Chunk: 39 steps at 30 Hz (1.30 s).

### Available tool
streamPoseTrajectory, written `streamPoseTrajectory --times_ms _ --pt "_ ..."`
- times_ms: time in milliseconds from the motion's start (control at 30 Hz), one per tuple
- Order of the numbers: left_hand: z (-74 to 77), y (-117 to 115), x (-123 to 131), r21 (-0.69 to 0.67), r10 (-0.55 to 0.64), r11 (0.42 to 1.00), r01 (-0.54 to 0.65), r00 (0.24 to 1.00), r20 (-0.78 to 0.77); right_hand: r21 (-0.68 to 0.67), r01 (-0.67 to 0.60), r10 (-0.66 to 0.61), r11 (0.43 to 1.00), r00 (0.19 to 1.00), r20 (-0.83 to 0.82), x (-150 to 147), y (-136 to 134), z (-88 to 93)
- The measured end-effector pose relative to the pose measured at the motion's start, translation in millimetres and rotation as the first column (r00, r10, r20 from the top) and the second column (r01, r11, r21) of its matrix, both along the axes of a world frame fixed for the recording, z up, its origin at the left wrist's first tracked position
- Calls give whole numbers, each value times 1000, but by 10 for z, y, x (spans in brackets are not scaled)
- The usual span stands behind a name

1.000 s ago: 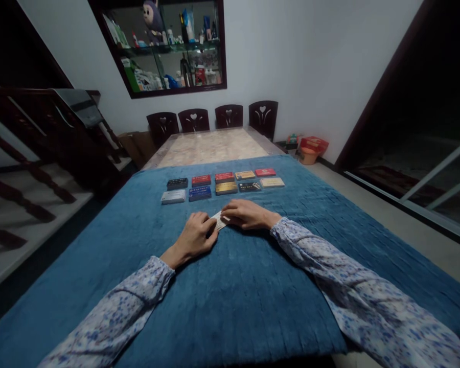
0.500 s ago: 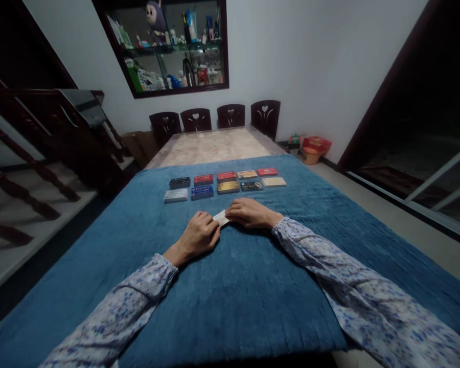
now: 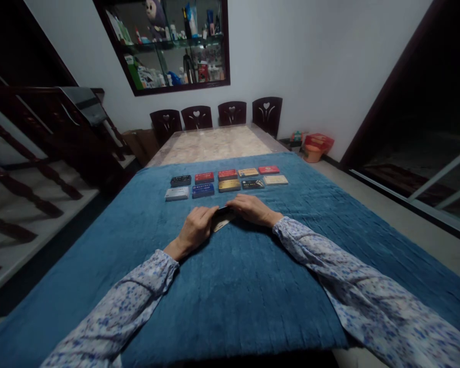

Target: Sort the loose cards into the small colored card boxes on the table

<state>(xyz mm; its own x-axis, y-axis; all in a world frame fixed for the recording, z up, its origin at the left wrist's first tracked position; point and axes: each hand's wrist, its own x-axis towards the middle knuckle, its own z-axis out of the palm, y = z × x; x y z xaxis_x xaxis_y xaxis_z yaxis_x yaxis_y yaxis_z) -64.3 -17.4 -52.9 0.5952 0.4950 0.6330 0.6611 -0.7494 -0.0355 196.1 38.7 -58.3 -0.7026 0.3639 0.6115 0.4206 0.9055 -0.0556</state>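
Note:
My left hand [image 3: 196,226] and my right hand [image 3: 252,209] meet over the middle of the blue cloth, fingers closed. Between their fingertips they grip a small card [image 3: 223,210], which shows as a dark strip tilted up on edge. Just under it a pale cream card [image 3: 223,223] shows, partly covered by the fingers; whether the two are joined I cannot tell. Beyond my hands lie two rows of card stacks. The nearer row has a silver stack [image 3: 177,193], a blue stack [image 3: 203,190], a gold stack [image 3: 229,185], a black one [image 3: 252,184] and a cream one [image 3: 275,180].
The farther row holds a black stack [image 3: 180,180], several red ones such as the right-end stack [image 3: 269,169], and a tan one [image 3: 248,173]. A blue cloth [image 3: 230,296] covers the near part of the marble-topped table [image 3: 214,144]. Dark chairs [image 3: 232,113] stand behind.
The pale card between my hands was facing up; now a dark strip stands raised between the fingertips, with the cream surface below it. Both hands have shifted slightly; the stacks stay put.

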Motion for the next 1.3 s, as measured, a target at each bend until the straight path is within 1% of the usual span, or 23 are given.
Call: streamPoseTrajectory --times_ms 100,167,300,400,467,600,700,767,933,1033,1100,1200,1300 --pt "-31 22 -17 -101 14 995 -7 997 73 -101 37 -40 994 999 -28 -8 -12 -22" --pt "-47 33 -21 -142 10 990 7 993 118 -161 63 -70 985 997 -43 -15 -18 -40" --pt "-67 47 -17 -161 6 987 25 982 188 -260 99 -118 961 991 -60 -27 -19 -60" --pt "-71 56 -6 -174 39 985 3 972 233 -318 117 -139 941 989 -47 -37 -12 -49" --pt "-71 64 3 -186 63 982 -13 963 262 -339 106 -137 935 988 -67 -43 -9 -26" --pt "-66 76 13 -203 85 979 -22 948 307 -392 51 -147 918 965 -219 -54 -29 62" --pt "-60 80 16 -241 111 970 -40 952 286 -452 12 -165 892 939 -302 -60 -68 143" --pt "-60 84 19 -255 107 966 -38 960 261 -473 -16 -162 881 930 -331 -66 -95 187" --pt "-77 101 24 -241 88 970 -34 972 220 -454 -62 -128 889 918 -375 -105 -121 210" --pt "-78 100 26 -240 96 970 -46 976 197 -415 -51 -124 908 915 -383 -130 -104 180" --pt "-72 92 30 -237 89 971 -41 977 195 -367 -24 -128 930 914 -386 -136 -88 162" --pt "-62 81 37 -235 88 971 -38 974 209 -251 44 -138 967 919 -370 -128 -69 158" --pt "-56 77 45 -230 97 972 -37 962 257 -123 141 -170 982 947 -274 -109 -71 178"
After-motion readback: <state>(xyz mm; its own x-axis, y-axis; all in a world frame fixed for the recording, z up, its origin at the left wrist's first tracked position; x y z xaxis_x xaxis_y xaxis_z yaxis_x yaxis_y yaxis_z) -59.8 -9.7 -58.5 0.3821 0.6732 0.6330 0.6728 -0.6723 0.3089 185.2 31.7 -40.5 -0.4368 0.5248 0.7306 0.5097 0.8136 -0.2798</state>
